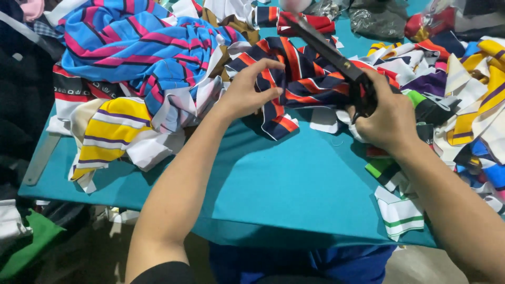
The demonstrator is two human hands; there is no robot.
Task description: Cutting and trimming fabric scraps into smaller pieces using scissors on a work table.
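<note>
My left hand [251, 90] pinches the edge of a navy piece of fabric with orange and red stripes [301, 76] that lies on the teal table cover [294, 179]. My right hand [386, 118] grips the handles of large black scissors [331, 55]. Their closed blades point up and to the left, above the striped fabric. Both forearms reach in from the bottom of the view.
A blue and pink striped cloth [131, 44] lies heaped at the back left, with a yellow, white and purple piece [108, 134] in front. Mixed fabric scraps [463, 105] crowd the right side. A metal ruler [39, 160] lies on the table's left edge.
</note>
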